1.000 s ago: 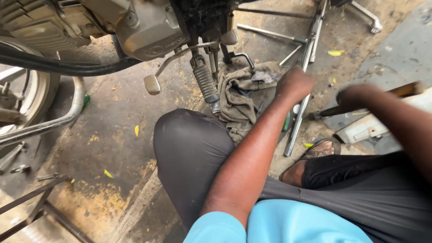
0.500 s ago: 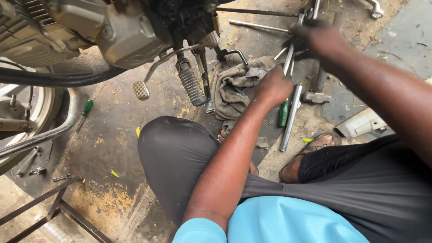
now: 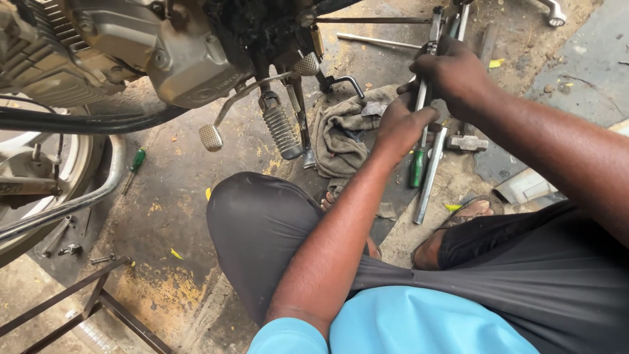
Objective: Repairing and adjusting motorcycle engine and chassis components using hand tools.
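Your right hand (image 3: pixel 452 72) closed around long metal rod (image 3: pixel 424 98), just right of grey rag (image 3: pixel 341 131). Your left hand (image 3: pixel 400 124) curled at rag's right edge, fingers touching same rod; whether they clamp it cannot be told. Green-handled screwdriver (image 3: pixel 417 169) lies below left hand, right of rag. Footpeg (image 3: pixel 280 131) of motorcycle engine (image 3: pixel 177 59) stands just left of rag.

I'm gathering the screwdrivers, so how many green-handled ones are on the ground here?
2. One green-handled screwdriver lies on the concrete near the exhaust pipe, at left. The other lies just below the left hand, beside a long metal bar. The hands may hide more.
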